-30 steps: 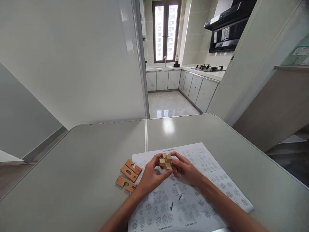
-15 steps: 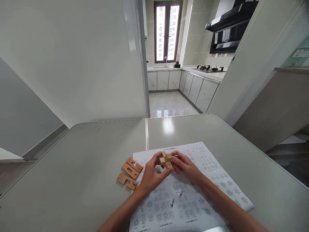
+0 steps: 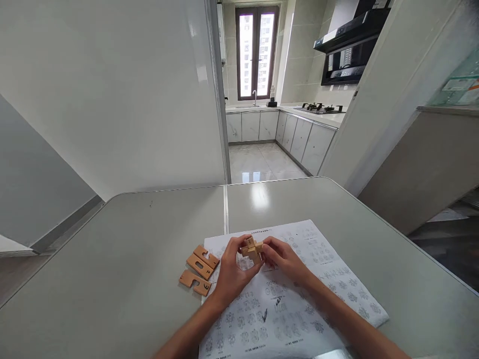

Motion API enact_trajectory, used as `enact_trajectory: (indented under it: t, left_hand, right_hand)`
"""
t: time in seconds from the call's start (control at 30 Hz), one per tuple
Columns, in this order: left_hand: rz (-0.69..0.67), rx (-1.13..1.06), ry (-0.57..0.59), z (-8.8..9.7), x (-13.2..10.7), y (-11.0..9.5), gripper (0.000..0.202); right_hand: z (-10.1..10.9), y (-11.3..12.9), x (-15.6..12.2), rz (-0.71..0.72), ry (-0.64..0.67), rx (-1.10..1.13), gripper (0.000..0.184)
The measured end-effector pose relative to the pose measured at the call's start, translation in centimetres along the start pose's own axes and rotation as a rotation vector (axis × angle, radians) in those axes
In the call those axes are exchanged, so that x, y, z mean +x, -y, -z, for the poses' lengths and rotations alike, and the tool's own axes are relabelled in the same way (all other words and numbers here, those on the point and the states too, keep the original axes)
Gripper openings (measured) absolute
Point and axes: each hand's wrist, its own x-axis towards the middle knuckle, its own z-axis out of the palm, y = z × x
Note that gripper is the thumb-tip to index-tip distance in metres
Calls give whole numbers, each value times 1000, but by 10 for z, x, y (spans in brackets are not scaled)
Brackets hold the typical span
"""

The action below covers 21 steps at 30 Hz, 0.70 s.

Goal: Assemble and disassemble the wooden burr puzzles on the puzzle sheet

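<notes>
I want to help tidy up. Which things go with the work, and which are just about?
Probably part of it:
- wooden block shape, between the left hand and right hand
- printed sheet underneath
- perhaps the flat wooden pieces, beside the left hand

Just about:
- stove
- range hood
- tap

Bare left hand (image 3: 229, 269), left of a small cluster of interlocked pale wooden bars (image 3: 251, 251): fingers (image 3: 235, 243) arched about its far left side, thumb (image 3: 250, 272) extended along its near side, grip closed. Bare right hand (image 3: 287, 260), right of the cluster: fingers bent inward, tips meeting its right side. Left forearm (image 3: 191, 326) slants in from the cluster's near left, right forearm (image 3: 348, 318) from its near right; both wrists nearly straight.
</notes>
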Motion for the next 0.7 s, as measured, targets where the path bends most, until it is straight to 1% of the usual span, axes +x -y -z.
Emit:
enact_trajectory:
  t: [0.13, 0.2, 0.27, 0.3, 0.37, 0.43, 0.5, 0.57, 0.63, 0.7]
  left_hand:
    - [39, 10, 28, 1, 0, 0, 58]
    - [75, 4, 35, 0, 0, 1, 70]
    - [142, -37, 49, -1, 0, 3, 83]
    - [183, -75, 70, -1, 0, 4, 84]
    - [249, -163, 121, -2, -1, 4, 72]
    - [270, -226, 136, -3, -2, 3, 62]
    - [245, -232, 95, -4, -3, 1, 65]
    - [198, -183, 37, -5, -4, -1, 66]
    - [130, -95, 0, -6, -3, -1, 59]
    - [57, -16, -6, -5, -3, -1, 53]
  right_hand:
    - [0, -1, 0, 13, -26, -10, 37]
    - [0, -1, 1, 14, -31, -5, 37]
    - [-2, 1, 1, 12, -15, 8, 37]
    - [-3, 2, 1, 11, -2, 18, 37]
    - [-5, 3, 1, 6, 29, 35, 38]
    - [-7, 5, 1, 8, 39, 27, 39]
    - [-7, 6, 0, 46, -8, -41, 37]
    - [-6, 7, -1, 129, -108, -157, 33]
    - [-4, 7, -2, 208, -187, -249, 29]
    - [-4, 6, -2, 234, -197, -284, 27]
